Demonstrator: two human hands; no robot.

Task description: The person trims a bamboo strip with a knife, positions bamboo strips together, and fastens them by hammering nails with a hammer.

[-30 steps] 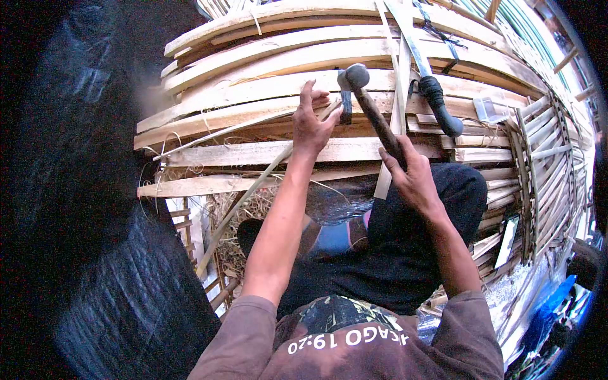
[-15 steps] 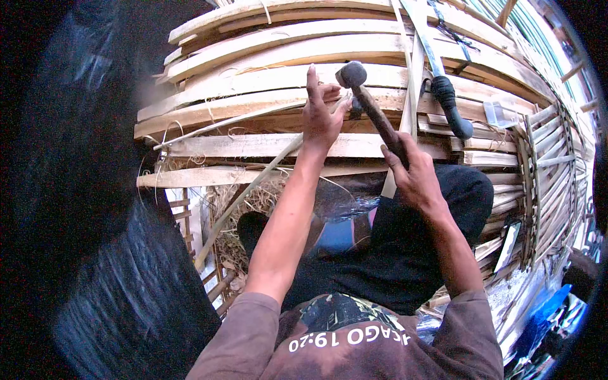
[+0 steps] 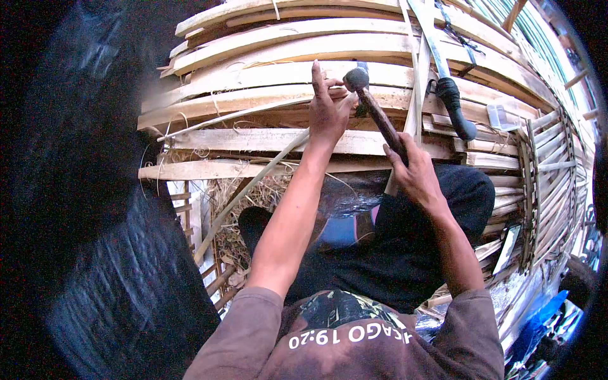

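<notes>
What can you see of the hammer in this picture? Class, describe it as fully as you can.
The hammer has a dark grey, rounded head, apparently metal, on a straight brown handle that looks wooden. The right hand grips the handle's lower part, so it slants up and leftward across the view, in front of pale boards. Its head appears close to the left hand's fingers; whether it touches anything is unclear.

1 hammer [image 3: 382, 120], 1 knife [image 3: 447, 88], 1 clr box [image 3: 501, 118], prob. approx. 7 planks [image 3: 259, 140].
</notes>
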